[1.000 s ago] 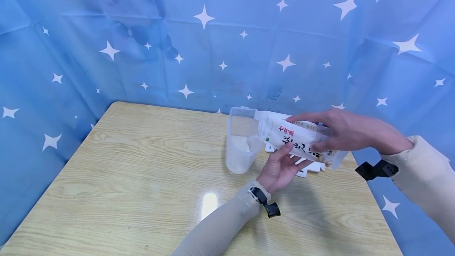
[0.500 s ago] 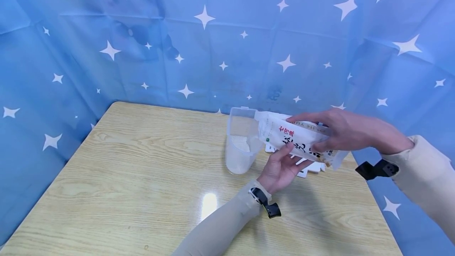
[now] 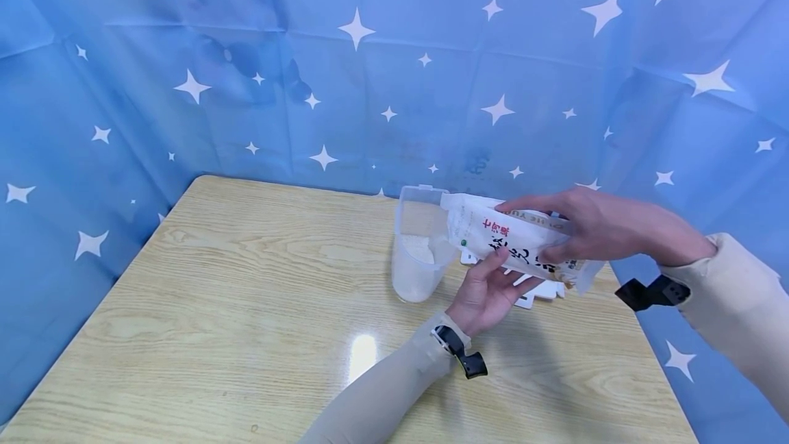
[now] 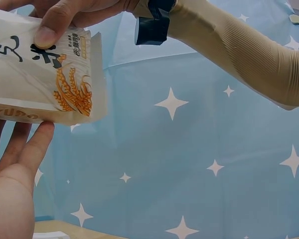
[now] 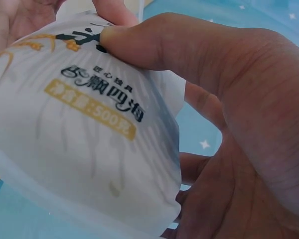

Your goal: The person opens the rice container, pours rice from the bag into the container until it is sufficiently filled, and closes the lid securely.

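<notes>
A white rice bag (image 3: 481,228) with black and red lettering lies tilted across both hands, its left end at the mouth of a clear plastic container (image 3: 405,225). White rice (image 3: 414,276) fills the container's lower part. From below, my left hand (image 3: 487,293) holds the bag, thumb on its printed front and fingers under it. My right hand (image 3: 592,228) grips the bag's right end from above; in the right wrist view the thumb (image 5: 144,42) presses on the printed face. The bag's left end hides part of the container's rim.
White flat pieces (image 3: 545,290) lie on the wooden table (image 3: 246,307) behind and below the bag, partly covered. A blue curtain (image 3: 394,74) with white stars stands along the table's back and sides.
</notes>
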